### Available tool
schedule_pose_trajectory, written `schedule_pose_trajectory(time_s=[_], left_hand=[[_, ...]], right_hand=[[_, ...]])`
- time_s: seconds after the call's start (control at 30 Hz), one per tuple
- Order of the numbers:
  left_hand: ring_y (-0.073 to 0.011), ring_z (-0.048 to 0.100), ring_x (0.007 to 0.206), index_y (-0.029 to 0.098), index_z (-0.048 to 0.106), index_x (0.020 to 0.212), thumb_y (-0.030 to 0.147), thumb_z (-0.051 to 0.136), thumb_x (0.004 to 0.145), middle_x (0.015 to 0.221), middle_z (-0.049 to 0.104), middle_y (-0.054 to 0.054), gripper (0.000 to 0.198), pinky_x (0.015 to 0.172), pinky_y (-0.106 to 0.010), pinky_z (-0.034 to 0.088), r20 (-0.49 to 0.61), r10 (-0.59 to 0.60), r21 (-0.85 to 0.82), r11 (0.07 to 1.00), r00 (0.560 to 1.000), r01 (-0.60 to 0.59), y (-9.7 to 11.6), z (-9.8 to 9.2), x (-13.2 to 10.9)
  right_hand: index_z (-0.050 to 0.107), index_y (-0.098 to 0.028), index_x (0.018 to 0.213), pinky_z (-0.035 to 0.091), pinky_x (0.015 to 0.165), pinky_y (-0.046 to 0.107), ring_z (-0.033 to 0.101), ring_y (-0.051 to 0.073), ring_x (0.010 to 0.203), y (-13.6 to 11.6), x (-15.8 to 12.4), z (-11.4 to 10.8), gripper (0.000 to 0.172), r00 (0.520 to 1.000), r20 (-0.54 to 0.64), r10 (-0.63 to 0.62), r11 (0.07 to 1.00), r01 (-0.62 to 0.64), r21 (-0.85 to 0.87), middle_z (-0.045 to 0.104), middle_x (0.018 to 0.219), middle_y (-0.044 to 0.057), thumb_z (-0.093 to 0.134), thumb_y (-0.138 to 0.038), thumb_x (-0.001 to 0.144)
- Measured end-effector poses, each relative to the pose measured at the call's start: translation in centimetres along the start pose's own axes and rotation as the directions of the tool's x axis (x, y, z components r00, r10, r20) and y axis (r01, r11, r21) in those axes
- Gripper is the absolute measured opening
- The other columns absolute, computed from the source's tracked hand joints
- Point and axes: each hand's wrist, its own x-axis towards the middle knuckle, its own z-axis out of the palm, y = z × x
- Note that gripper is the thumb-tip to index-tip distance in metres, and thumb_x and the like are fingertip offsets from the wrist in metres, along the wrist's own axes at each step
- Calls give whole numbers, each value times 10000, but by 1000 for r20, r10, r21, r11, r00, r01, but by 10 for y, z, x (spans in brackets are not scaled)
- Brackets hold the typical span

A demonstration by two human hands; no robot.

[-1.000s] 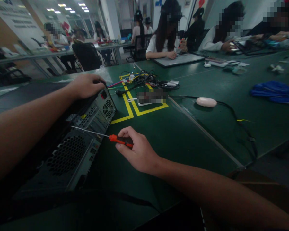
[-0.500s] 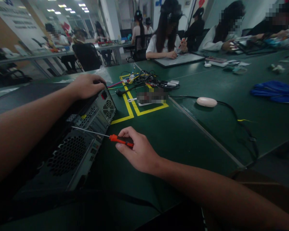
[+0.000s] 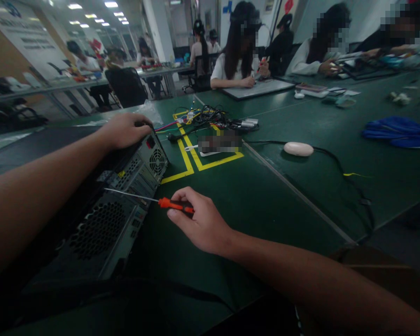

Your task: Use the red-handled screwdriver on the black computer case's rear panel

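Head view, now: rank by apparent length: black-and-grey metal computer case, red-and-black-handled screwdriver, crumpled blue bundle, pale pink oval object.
1. computer case
2. screwdriver
3. blue bundle
4. oval object
Nearness to the camera may enlarge the first two.

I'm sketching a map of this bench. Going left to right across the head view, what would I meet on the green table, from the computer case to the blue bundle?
Computer case with the left hand on it → right hand holding a screwdriver → pale oval object → blue bundle.
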Motion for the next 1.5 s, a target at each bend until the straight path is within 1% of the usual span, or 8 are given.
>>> schedule_pose_trajectory(time_s=[0.33,0.5,0.67,0.83,1.0,1.13,1.33,1.5], left_hand=[[-354,656,1238,80,716,1323,470,379,900,1336,722,-193,667,1078,-454,488,-2,16,12,1000,1000,-16,0,0,1],[-357,656,1235,85,716,1333,483,372,903,1332,721,-196,679,1079,-465,489,9,-3,16,1000,1000,3,3,-1,0],[-373,653,1235,87,730,1323,475,383,895,1317,724,-202,674,1084,-493,488,-3,-15,1,1000,1000,15,4,-2,-1],[-358,657,1230,73,719,1335,463,391,899,1323,724,-197,671,1073,-470,496,-3,-2,-6,1000,1000,2,2,-1,0],[-366,653,1231,89,731,1325,463,390,894,1320,725,-188,664,1076,-481,496,-3,-12,6,1000,1000,12,3,-1,0],[-373,654,1216,106,735,1326,481,393,888,1314,727,-183,670,1071,-498,497,-6,-25,7,1000,1000,25,3,0,0],[-327,657,1213,125,730,1329,488,377,893,1320,731,-153,668,1077,-448,495,-15,-24,17,1000,1000,24,1,1,0],[-340,644,1241,118,733,1329,504,393,886,1342,725,-162,679,1086,-450,489,1,-16,14,1000,1000,16,3,-2,-1]], right_hand=[[673,-191,1029,450,754,294,597,160,801,1,-2,1,118,999,-42,-20,1000,20,-16,667,923,12,662,-305,996],[712,-183,1010,443,748,295,606,162,818,2,-1,2,171,999,-24,-26,998,25,-56,654,910,18,623,-326,1037],[690,-177,1076,454,750,307,617,169,816,2,-2,3,199,1000,17,-9,1000,9,-6,669,904,22,577,-339,1058],[568,-227,1131,466,718,290,615,161,763,1,-4,4,282,999,33,21,999,-23,45,640,870,-33,728,-307,913],[552,-228,1021,447,717,288,596,154,755,3,-2,4,192,1000,11,-26,999,26,20,606,860,-41,651,-161,870],[556,-232,1026,450,732,296,602,162,775,2,-2,3,147,999,33,-20,1000,20,9,617,869,-34,629,-181,909],[566,-224,1033,450,732,307,597,164,772,2,-3,2,136,999,32,-28,999,27,19,619,875,-28,643,-199,923],[571,-224,1043,453,733,313,605,169,780,1,-2,2,134,999,34,-5,1000,4,12,632,882,-23,649,-219,934]])
